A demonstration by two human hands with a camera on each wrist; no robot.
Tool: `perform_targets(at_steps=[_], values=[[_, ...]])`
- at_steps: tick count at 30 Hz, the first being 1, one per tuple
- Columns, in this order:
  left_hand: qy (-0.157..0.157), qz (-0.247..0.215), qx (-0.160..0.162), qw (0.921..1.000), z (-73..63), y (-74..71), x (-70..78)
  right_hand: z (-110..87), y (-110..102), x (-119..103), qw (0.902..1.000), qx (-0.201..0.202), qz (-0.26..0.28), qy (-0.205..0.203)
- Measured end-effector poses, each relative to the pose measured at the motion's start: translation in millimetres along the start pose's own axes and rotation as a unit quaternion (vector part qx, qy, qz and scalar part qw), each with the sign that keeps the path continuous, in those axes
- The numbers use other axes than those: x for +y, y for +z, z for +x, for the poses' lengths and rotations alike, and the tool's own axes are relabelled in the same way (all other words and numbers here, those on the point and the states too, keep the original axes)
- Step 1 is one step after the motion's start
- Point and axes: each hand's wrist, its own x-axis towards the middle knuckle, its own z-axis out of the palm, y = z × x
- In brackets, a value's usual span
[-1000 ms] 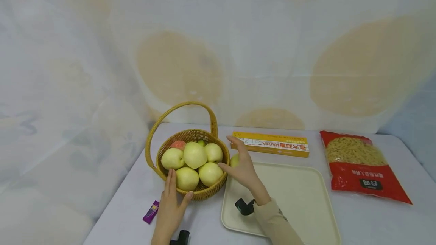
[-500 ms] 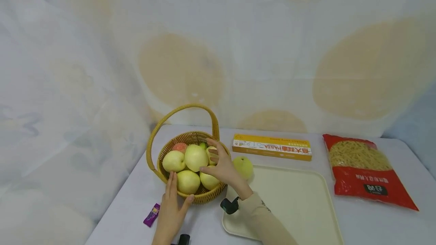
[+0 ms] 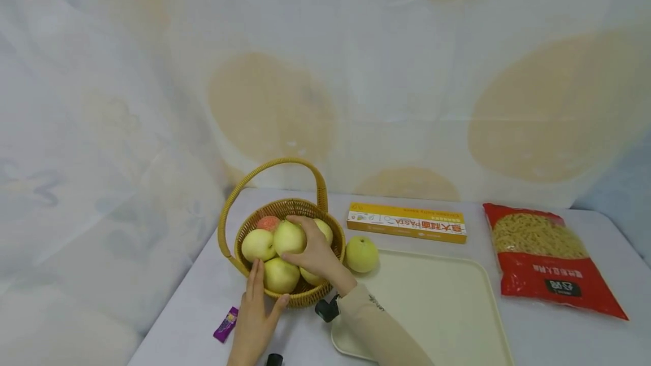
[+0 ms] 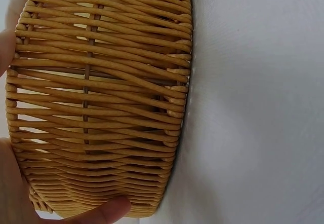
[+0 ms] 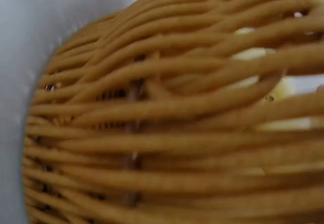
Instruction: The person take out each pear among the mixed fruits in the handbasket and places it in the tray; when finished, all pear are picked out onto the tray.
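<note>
A wicker basket (image 3: 303,299) with a tall handle holds several pale yellow-green apples and a red, textured round thing (image 3: 268,223). My right hand (image 3: 316,250) reaches over the right rim and grips the topmost apple (image 3: 289,238), thumb in front and fingers behind; the hand partly covers other apples. Against the near-left side of the basket lies my left hand (image 3: 254,312), fingers straight at the rim and thumb spread apart. The left wrist view shows its thumb (image 4: 109,210) touching the woven wall. Woven wall (image 5: 167,133) fills most of the right wrist view, which hides the grip.
Another yellow-green apple (image 3: 361,254) sits at the far left corner of a cream tray (image 3: 432,298). Behind the tray lies a pasta box (image 3: 407,223). A red pasta bag (image 3: 551,264) is at the right, and a small purple packet (image 3: 226,325) lies left of my left hand.
My right hand has moved left, away from the apple at the tray corner and into the basket, where it now grips the top apple. My left hand has stayed at the basket.
</note>
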Motion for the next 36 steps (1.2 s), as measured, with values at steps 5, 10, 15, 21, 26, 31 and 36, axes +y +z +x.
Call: perform_targets(at_steps=[5, 10, 15, 21, 26, 31, 36], values=[[0.000, 0.002, 0.001, 1.0000, -1.0, -0.1, 0.8, -2.4, 0.4, 0.4, 0.9999, 0.012, -0.005, -0.001], [-0.002, -0.003, 0.002, 1.0000, -0.8, -1.1, -0.1, -7.9, -1.1, -4.2, 0.9993, 0.032, 0.007, -0.020], [-0.005, -0.005, -0.007, 1.0000, -1.2, -1.5, -0.2, -17.5, -4.1, -7.5, 0.9961, 0.076, 0.033, -0.032], [-0.002, -0.005, -0.005, 1.0000, -0.3, -0.6, 0.0, -27.8, -15.9, -7.1, 0.9909, 0.118, 0.036, -0.053], [-0.001, -0.014, -0.005, 0.9999, 0.0, -0.7, -0.4, -36.6, -33.0, -5.1, 0.9868, 0.145, 0.050, -0.052], [0.001, -0.016, -0.010, 0.9998, 0.4, 1.3, -0.3, -56.8, -59.7, -4.6, 0.9789, 0.188, 0.076, -0.018], [-0.007, -0.012, -0.012, 0.9998, 0.4, 1.0, -0.2, -78.4, -79.9, 0.8, 0.9677, 0.234, 0.095, 0.001]])
